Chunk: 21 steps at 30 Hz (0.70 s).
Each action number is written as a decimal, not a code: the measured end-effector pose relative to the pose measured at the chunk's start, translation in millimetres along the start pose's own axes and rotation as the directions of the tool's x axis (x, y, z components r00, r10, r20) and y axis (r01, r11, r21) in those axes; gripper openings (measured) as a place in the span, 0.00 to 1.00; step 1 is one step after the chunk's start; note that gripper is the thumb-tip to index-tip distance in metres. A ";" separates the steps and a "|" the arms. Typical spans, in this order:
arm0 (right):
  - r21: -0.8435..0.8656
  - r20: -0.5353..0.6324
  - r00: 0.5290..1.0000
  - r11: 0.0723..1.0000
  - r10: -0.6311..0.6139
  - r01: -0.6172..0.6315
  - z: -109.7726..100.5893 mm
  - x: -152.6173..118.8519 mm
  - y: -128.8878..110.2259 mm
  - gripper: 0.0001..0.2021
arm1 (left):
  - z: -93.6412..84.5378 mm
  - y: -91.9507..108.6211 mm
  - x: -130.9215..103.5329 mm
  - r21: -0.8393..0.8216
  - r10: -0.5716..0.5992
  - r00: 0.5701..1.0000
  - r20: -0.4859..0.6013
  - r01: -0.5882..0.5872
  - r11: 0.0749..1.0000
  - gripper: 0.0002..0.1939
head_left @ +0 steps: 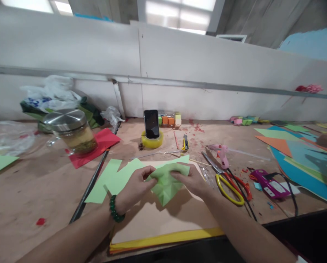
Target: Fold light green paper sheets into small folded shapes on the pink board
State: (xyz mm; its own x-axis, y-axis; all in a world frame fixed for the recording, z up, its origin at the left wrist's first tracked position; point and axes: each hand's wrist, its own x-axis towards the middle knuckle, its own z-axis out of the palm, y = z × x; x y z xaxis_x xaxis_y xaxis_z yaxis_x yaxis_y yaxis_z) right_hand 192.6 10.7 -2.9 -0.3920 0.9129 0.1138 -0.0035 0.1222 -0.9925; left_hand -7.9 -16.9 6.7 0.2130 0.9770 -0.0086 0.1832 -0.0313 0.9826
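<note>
A creased sheet of light green paper (166, 182) is held up between both hands over a stack of paper sheets (163, 230). My left hand (136, 186), with a green bead bracelet (115, 210) at the wrist, pinches the sheet's left edge. On the opposite edge, my right hand (192, 179) grips it between thumb and fingers. Fold lines run through the sheet, and one corner points down toward me. Flat green paper pieces (105, 182) lie just left of the left hand.
Right of the stack lie yellow-handled scissors (229, 188), a pink glue gun (222, 155) and a purple device (271, 184). A phone (151, 124) leans on a yellow tape roll (151, 139). A glass tea mug (74, 135) stands left on red paper (108, 140). Coloured sheets (303, 164) lie far right.
</note>
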 end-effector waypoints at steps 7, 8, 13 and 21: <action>0.139 -0.162 0.985 0.990 0.061 -0.038 0.1 3.8 1.7 0.11 | 4.6 -1.1 1.4 -0.145 -0.181 0.968 0.174 0.206 0.968 0.20; 0.163 -0.173 0.982 0.986 0.073 -0.045 -0.7 4.6 1.9 0.11 | 5.0 -0.8 1.3 -0.165 -0.188 0.966 0.178 0.217 0.962 0.21; 0.217 -0.156 0.979 0.972 0.127 -0.092 -3.8 6.6 4.1 0.13 | 5.0 0.1 0.5 -0.195 -0.151 0.983 0.102 0.168 0.966 0.14; 0.162 0.030 0.991 0.978 0.131 -0.134 -1.0 3.7 5.8 0.14 | 6.4 -4.2 -1.6 0.011 0.010 1.000 -0.019 -0.010 1.000 0.19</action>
State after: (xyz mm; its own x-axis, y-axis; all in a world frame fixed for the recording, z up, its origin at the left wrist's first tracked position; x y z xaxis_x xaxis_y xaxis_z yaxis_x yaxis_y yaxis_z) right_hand 192.1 15.1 -8.2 -0.4169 0.9088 -0.0183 -0.0997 -0.0657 -0.9928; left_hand -2.9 -19.7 1.4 0.1965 0.9805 0.0052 0.1913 -0.0435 0.9806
